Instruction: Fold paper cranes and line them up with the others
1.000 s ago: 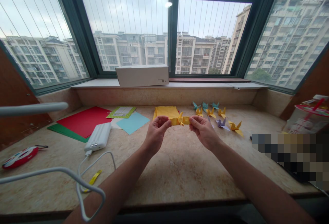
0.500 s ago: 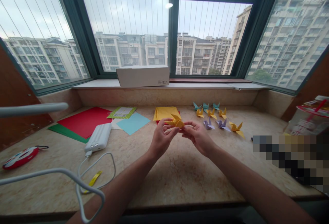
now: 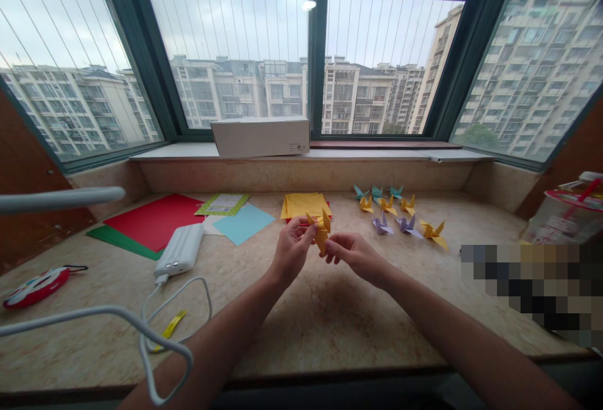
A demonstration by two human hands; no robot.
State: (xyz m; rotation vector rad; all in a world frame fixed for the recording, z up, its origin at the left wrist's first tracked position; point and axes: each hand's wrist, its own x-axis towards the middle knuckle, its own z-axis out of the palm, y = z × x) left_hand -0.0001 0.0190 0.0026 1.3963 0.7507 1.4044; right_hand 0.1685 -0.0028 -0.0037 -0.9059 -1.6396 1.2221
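A small yellow paper crane (image 3: 322,231) is held above the marble counter (image 3: 330,309), tilted on end. My left hand (image 3: 291,250) pinches its left side with thumb and fingertips. My right hand (image 3: 354,254) pinches its lower right edge, fingers curled. Behind the hands lies a stack of yellow paper (image 3: 305,205). To the right of it, several finished cranes (image 3: 399,211) in teal, yellow and purple stand on the counter.
Red paper (image 3: 153,221), green paper and a light blue sheet (image 3: 243,223) lie at the left. A white power bank (image 3: 179,249) with a looping cable sits beside them. A white box (image 3: 260,137) rests on the window sill. A plastic cup (image 3: 560,215) stands far right.
The hands came closer together and lowered slightly. The crane went from stretched out flat between them to turned upright on end.
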